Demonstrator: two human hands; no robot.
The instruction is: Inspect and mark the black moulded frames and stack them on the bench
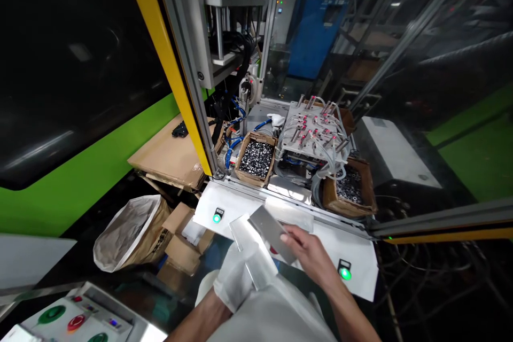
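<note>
My right grip, bare, thumb on top, pinches a flat grey plate, tilted over the white counter. My left grip, white-gloved, is at a shiny sheet just beside it; fingers hard to make out. Green-lit buttons on both sides. Beyond: a tubed fixture with red lights, between two cardboard boxes of small metal parts.

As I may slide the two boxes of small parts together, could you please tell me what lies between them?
Between the left box and the right box, the head view shows a shiny sheet, looped tubing and, behind them, a fixture.
</note>
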